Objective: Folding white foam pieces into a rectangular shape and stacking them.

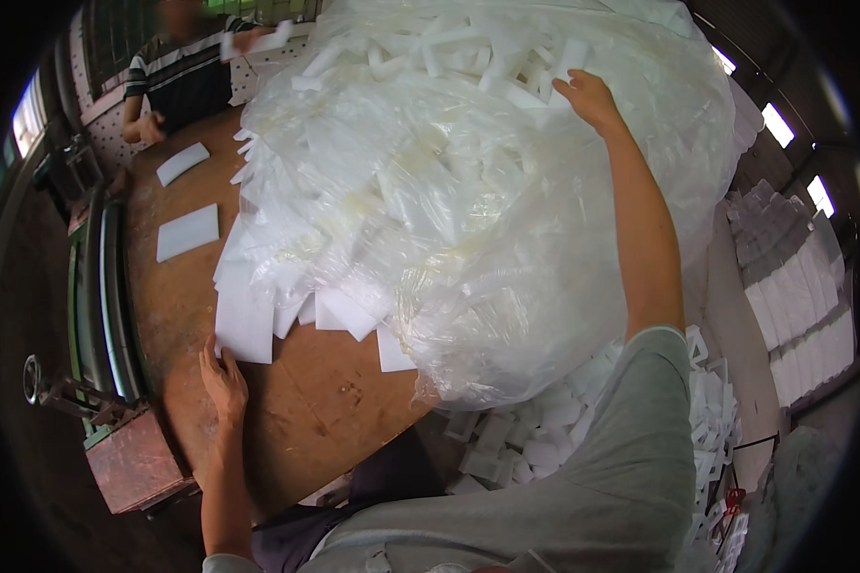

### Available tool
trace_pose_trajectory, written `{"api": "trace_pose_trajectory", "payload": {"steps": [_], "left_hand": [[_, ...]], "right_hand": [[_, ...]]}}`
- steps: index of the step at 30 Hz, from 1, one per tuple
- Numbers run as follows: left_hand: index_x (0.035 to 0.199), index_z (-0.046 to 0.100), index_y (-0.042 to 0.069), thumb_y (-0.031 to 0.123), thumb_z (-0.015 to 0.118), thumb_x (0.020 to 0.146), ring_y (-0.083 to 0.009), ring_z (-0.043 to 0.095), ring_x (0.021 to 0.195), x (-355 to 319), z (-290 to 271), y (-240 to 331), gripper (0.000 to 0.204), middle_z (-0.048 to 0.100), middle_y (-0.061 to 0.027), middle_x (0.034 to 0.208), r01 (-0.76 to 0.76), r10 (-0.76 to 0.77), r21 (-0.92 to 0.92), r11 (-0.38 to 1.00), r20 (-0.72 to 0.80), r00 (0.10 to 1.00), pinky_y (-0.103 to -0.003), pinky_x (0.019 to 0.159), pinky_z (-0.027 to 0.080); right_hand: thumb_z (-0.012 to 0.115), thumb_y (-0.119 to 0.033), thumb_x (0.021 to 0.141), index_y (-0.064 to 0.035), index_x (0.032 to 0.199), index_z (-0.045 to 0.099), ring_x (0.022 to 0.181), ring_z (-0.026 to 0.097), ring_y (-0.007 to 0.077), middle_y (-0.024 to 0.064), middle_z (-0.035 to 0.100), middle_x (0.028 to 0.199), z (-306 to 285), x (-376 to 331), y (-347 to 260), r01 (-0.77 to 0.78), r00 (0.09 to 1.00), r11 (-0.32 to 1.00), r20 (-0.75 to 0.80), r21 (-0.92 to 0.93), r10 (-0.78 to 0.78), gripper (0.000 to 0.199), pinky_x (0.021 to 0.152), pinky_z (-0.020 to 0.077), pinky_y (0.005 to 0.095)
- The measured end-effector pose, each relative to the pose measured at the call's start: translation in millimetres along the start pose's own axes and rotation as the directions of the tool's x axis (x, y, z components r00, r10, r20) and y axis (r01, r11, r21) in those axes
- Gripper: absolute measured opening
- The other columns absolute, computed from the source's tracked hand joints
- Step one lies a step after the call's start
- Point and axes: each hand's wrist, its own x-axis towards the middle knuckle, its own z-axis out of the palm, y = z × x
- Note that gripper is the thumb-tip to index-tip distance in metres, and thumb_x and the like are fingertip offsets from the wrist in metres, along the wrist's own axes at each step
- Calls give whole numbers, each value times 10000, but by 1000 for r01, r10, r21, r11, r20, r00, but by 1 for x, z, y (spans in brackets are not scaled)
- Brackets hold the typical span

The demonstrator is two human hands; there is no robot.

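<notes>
A huge clear plastic bag (535, 229) full of white foam pieces spreads over the brown table. At its lower left edge, my left hand (224, 384) has its fingers and thumb at the corner of a flat white foam sheet (245, 327), seemingly pinching it. My right arm reaches far across the bag. There my right hand (590, 99) is open, its fingers apart beside an upright white foam strip (570, 63) among many loose foam frames (449, 43). Whether its fingertips touch that strip is hard to make out.
Two foam sheets lie apart on the brown table (325, 411), left of the bag. A roller machine (105, 296) lines the table's left side. Across the table a person (183, 76) holds a white foam piece (256, 40). Foam offcuts (521, 439) pile below; stacked white bundles (793, 286) stand right.
</notes>
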Motion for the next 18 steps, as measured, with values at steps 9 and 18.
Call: {"api": "trace_pose_trajectory", "payload": {"steps": [9, 18], "left_hand": [[1325, 527, -3, 141, 525, 1001, -439, 577, 1054, 5, 11, 13, 354, 585, -246, 1171, -43, 31, 121, 992, 100, 995, -458, 898, 475], [1328, 525, -19, 105, 537, 998, -419, 582, 1005, -4, -1, -4, 353, 592, -243, 1147, -127, 119, 213, 969, 53, 992, -451, 870, 474]], "right_hand": [[645, -214, 799, 56, 1059, 717, 1059, 677, 365, 271, 700, 1076, 27, 53, 173, -536, 845, 823, -116, -187, 523, 382, 863, 540, 428], [703, -186, 844, 154, 1333, 509, 1223, 575, 343, 265, 553, 1372, 45, 65, 231, -592, 630, 632, -201, 501, 750, 627, 1028, 466, 399]]}}
